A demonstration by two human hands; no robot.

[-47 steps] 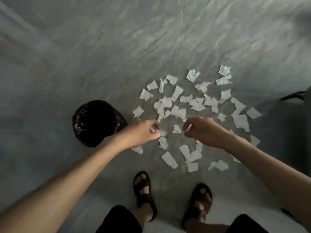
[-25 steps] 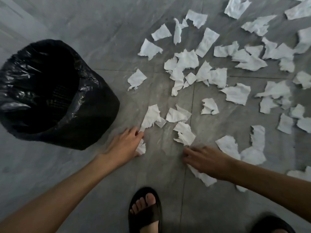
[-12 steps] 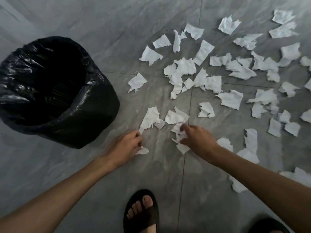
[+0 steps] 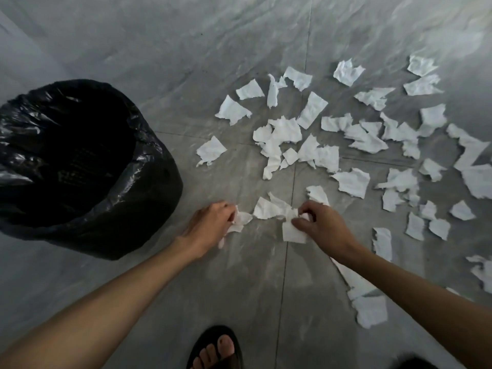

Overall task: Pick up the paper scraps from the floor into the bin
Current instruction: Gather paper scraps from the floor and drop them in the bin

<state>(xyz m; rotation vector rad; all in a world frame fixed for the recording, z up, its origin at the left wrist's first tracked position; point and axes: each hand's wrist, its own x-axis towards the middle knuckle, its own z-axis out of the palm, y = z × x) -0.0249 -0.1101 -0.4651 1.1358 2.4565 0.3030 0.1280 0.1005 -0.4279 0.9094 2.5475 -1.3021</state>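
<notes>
Several white torn paper scraps lie scattered over the grey tiled floor, mostly right of centre. A bin lined with a black plastic bag stands at the left, its mouth open and dark inside. My left hand is low over the floor just right of the bin, fingers closed on white paper scraps. My right hand is a little to the right, pinching more scraps. One loose scrap lies on the floor between the two hands.
My sandalled left foot is at the bottom centre; the other foot barely shows at the bottom right. More scraps lie under and behind my right forearm. Tile seams cross the floor near the hands.
My right hand has gathered scraps off the floor and closed on them. My left hand has picked up another scrap and lifted slightly. The view has pulled back a little.
</notes>
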